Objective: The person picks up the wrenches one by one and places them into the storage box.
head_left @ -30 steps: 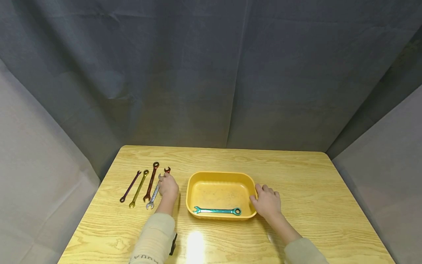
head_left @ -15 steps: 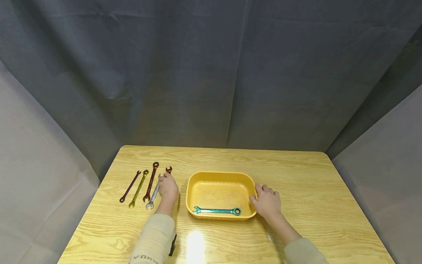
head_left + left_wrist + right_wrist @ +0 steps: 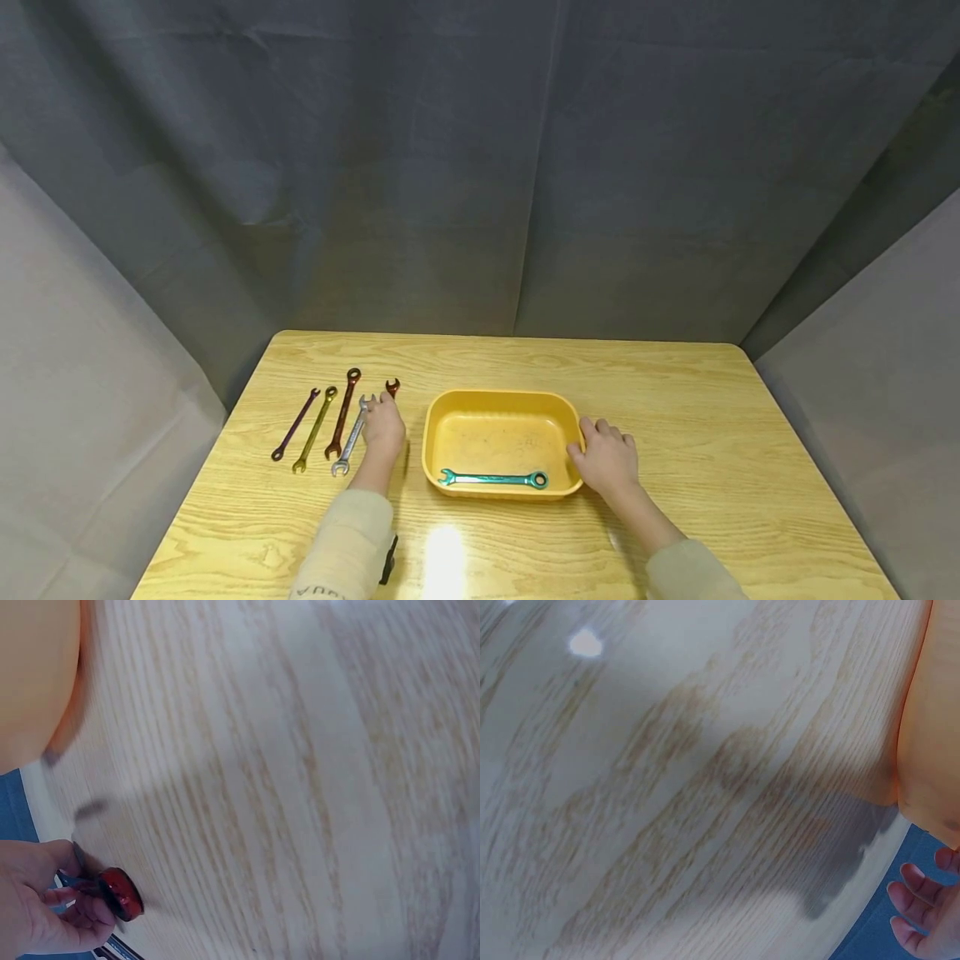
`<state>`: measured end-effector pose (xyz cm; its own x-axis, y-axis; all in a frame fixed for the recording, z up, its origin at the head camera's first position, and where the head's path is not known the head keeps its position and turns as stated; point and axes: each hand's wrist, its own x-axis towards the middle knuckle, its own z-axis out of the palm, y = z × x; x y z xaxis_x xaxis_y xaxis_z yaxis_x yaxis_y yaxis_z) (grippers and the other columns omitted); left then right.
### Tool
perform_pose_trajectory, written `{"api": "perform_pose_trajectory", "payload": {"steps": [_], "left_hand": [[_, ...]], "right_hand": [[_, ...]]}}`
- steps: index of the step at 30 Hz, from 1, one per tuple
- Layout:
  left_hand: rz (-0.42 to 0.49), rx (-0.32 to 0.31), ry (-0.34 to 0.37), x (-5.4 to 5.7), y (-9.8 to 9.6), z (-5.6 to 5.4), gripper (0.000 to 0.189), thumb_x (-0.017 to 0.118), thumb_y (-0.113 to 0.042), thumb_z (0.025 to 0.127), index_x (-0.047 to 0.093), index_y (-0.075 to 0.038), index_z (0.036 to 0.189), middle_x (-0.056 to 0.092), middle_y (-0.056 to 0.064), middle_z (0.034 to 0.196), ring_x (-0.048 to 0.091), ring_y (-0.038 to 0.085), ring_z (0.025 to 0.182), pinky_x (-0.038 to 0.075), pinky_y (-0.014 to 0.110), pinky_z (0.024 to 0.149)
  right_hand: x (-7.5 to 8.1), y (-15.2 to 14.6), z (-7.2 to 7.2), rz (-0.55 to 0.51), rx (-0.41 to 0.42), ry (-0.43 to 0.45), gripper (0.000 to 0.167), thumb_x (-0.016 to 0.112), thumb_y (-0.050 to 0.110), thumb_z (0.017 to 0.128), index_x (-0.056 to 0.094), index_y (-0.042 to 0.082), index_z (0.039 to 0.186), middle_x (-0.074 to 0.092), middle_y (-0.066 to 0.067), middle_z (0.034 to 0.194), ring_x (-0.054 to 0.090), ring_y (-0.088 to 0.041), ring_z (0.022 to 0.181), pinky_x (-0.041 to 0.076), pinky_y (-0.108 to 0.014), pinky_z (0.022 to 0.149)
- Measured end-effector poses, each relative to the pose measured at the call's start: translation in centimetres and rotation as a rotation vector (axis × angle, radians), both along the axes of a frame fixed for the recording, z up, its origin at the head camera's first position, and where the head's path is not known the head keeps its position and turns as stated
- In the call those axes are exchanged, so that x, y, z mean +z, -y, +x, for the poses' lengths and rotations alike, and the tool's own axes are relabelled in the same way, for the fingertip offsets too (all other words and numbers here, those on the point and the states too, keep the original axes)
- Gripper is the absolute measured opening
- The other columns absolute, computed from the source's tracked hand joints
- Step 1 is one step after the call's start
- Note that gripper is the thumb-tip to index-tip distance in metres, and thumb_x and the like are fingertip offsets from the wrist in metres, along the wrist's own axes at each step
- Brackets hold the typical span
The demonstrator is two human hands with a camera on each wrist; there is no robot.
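My left hand (image 3: 384,427) pinches a red combination wrench (image 3: 392,387). Its open-end head shows beyond the fingertips, and the hand covers most of the shank. In the left wrist view the red ring end (image 3: 122,892) sticks out below the fingers, close over the tabletop. My right hand (image 3: 609,458) touches the right rim of a yellow plastic bin (image 3: 502,400), fingers loosely bent and holding no tool. Inside the bin, along its near wall, lies a teal combination wrench (image 3: 491,479). Just left of my left hand is a silver wrench (image 3: 352,437), its upper part close to the fingers.
Left of the silver wrench, a dark red wrench (image 3: 343,414), a yellow-green wrench (image 3: 316,429) and a purple wrench (image 3: 296,425) lie side by side on the wooden table (image 3: 675,392). A grey curtain (image 3: 420,208) hangs behind the table.
The red wrench's visible head has shifted right, away from the silver wrench, while my left hand stays almost in place. My right hand and the bin have not moved.
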<state>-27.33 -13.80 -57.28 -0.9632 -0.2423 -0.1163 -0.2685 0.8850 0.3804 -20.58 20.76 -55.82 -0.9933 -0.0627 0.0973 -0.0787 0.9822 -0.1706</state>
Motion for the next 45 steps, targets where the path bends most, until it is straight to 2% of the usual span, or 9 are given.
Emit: {"api": "perform_pose_trajectory", "payload": {"steps": [5, 10, 19, 24, 29, 36, 41, 45], "left_hand": [[0.023, -0.017, -0.007, 0.1, -0.1, 0.0, 0.046, 0.049, 0.006, 0.086, 0.034, 0.008, 0.13, 0.042, 0.039, 0.118, 0.049, 0.05, 0.101, 0.053, 0.048, 0.065], [0.068, -0.028, -0.04, 0.6, -0.4, 0.0, 0.049, 0.05, 0.004, 0.086, 0.035, 0.006, 0.132, 0.038, 0.041, 0.123, 0.048, 0.05, 0.103, 0.051, 0.053, 0.07], [0.064, -0.065, -0.087, 1.7, -1.1, -0.2, 0.057, 0.06, -0.002, 0.084, 0.034, 0.003, 0.135, 0.046, 0.035, 0.115, 0.049, 0.047, 0.106, 0.052, 0.05, 0.072], [0.027, -0.085, -0.113, 2.3, -1.4, -0.4, 0.054, 0.066, -0.006, 0.081, 0.041, -0.001, 0.128, 0.049, 0.031, 0.108, 0.052, 0.047, 0.099, 0.053, 0.048, 0.064], [0.024, -0.1, -0.148, 3.0, -1.9, -0.5, 0.052, 0.067, -0.007, 0.08, 0.043, -0.004, 0.126, 0.05, 0.029, 0.108, 0.053, 0.046, 0.094, 0.053, 0.047, 0.06], [-0.001, -0.146, -0.207, 4.1, -2.7, -0.5, 0.054, 0.067, -0.007, 0.08, 0.044, -0.007, 0.128, 0.051, 0.028, 0.109, 0.054, 0.043, 0.09, 0.052, 0.046, 0.06], [-0.007, -0.182, -0.215, 4.8, -3.3, -0.4, 0.049, 0.063, -0.003, 0.08, 0.046, -0.007, 0.126, 0.05, 0.028, 0.11, 0.054, 0.041, 0.09, 0.053, 0.045, 0.06], [-0.023, -0.219, -0.22, 5.4, -3.9, -0.2, 0.047, 0.066, -0.005, 0.08, 0.047, -0.008, 0.123, 0.052, 0.025, 0.106, 0.055, 0.039, 0.089, 0.053, 0.043, 0.059]], "right_hand": [[-0.1, 0.0, 0.0, -0.002, 0.004, -0.003, 0.036, 0.053, 0.037, 0.086, 0.053, 0.008, 0.108, 0.055, -0.014, 0.097, 0.054, -0.033, 0.086, 0.04, -0.052, 0.074], [-0.2, -0.1, -0.1, -0.002, 0.005, -0.007, 0.034, 0.053, 0.037, 0.086, 0.052, 0.009, 0.106, 0.055, -0.013, 0.094, 0.053, -0.033, 0.084, 0.04, -0.051, 0.073], [-0.2, 0.0, 0.0, -0.005, 0.0, -0.004, 0.033, 0.052, 0.037, 0.086, 0.053, 0.01, 0.104, 0.055, -0.012, 0.093, 0.053, -0.032, 0.083, 0.04, -0.05, 0.073], [0.0, 0.1, 0.0, -0.008, -0.002, -0.001, 0.035, 0.053, 0.037, 0.086, 0.053, 0.009, 0.106, 0.055, -0.013, 0.095, 0.053, -0.033, 0.085, 0.039, -0.051, 0.073], [0.0, 0.1, 0.1, -0.008, -0.003, 0.005, 0.035, 0.053, 0.037, 0.086, 0.053, 0.009, 0.106, 0.055, -0.013, 0.095, 0.053, -0.033, 0.085, 0.039, -0.051, 0.073], [0.0, 0.1, 0.0, -0.011, -0.002, -0.006, 0.033, 0.053, 0.036, 0.086, 0.053, 0.009, 0.105, 0.055, -0.013, 0.094, 0.053, -0.033, 0.084, 0.039, -0.05, 0.073], [0.0, 0.1, 0.0, -0.014, -0.004, 0.0, 0.033, 0.053, 0.037, 0.086, 0.053, 0.01, 0.105, 0.054, -0.012, 0.094, 0.053, -0.032, 0.084, 0.039, -0.049, 0.072], [-0.1, 0.1, 0.0, -0.014, -0.01, 0.007, 0.034, 0.052, 0.037, 0.086, 0.053, 0.01, 0.107, 0.054, -0.012, 0.094, 0.053, -0.032, 0.084, 0.039, -0.049, 0.073]]}}
